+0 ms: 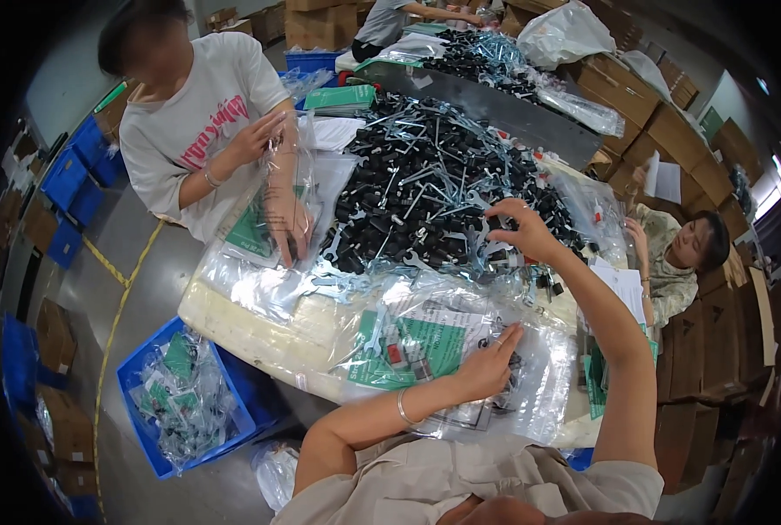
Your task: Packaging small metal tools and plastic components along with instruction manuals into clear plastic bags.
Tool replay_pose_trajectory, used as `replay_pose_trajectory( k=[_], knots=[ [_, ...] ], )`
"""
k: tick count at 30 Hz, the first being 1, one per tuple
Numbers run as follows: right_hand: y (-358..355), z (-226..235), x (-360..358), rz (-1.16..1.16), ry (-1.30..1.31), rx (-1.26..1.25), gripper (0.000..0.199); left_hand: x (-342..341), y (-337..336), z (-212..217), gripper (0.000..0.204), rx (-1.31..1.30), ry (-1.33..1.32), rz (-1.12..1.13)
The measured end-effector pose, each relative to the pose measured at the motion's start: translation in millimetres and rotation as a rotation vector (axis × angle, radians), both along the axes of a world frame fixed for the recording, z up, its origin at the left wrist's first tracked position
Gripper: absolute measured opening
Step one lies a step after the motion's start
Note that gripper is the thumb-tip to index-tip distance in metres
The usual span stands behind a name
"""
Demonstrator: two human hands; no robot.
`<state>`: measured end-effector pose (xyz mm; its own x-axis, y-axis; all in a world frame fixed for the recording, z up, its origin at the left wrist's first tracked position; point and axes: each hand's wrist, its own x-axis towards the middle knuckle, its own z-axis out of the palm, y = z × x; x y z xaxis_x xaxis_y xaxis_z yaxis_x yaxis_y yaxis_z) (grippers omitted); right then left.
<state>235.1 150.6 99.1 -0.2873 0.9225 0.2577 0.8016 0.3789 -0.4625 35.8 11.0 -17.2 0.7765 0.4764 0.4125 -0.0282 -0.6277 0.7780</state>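
Right hand (530,229) curves half-spread, thumb and fingers parted by a wrench (481,236) on the parts pile (399,188), contact I can't make out; left hand (487,366) lies over a glare-blurred plastic bag (539,404), hold hidden; pile masks the tabletop (246,319), blue crate (137,430) beyond.

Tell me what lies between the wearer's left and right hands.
In the head view, clear plastic bagging lies nearer the left hand, then the heap of black and metal parts toward the right hand.

Left hand (485,369) low, palm down; right arm (612,319) outstretched, right hand (525,231) loosely curved.
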Motion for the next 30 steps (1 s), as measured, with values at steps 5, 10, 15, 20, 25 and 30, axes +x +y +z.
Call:
replay_pose_trajectory(
  k=[5, 10, 15, 20, 25, 30],
  knots=[
    [0, 0, 25, -0.284, 0.625, -0.17, 0.029, -2, 1, 10, 0.069, -0.062, 0.075, -0.044],
    [6, 20, -1, -0.328, 0.621, -0.166, 0.016, -4, 2, 15, 0.072, -0.091, 0.119, -0.05],
    [9, 4, -38, -0.115, -0.258, 0.139, 0.01, -6, 3, 17, 0.073, -0.091, 0.128, -0.052],
    [23, -2, -41, -0.194, -0.75, 0.227, 0.017, -2, 4, 9, 0.074, -0.029, 0.111, -0.037],
    [19, -15, -45, -0.173, -0.875, 0.378, 0.007, -4, 1, 11, 0.074, -0.071, 0.151, -0.05],
    [17, -33, -41, -0.188, -0.783, 0.442, 0.008, -4, 2, 13, 0.073, -0.045, 0.14, -0.041]
  ],
)
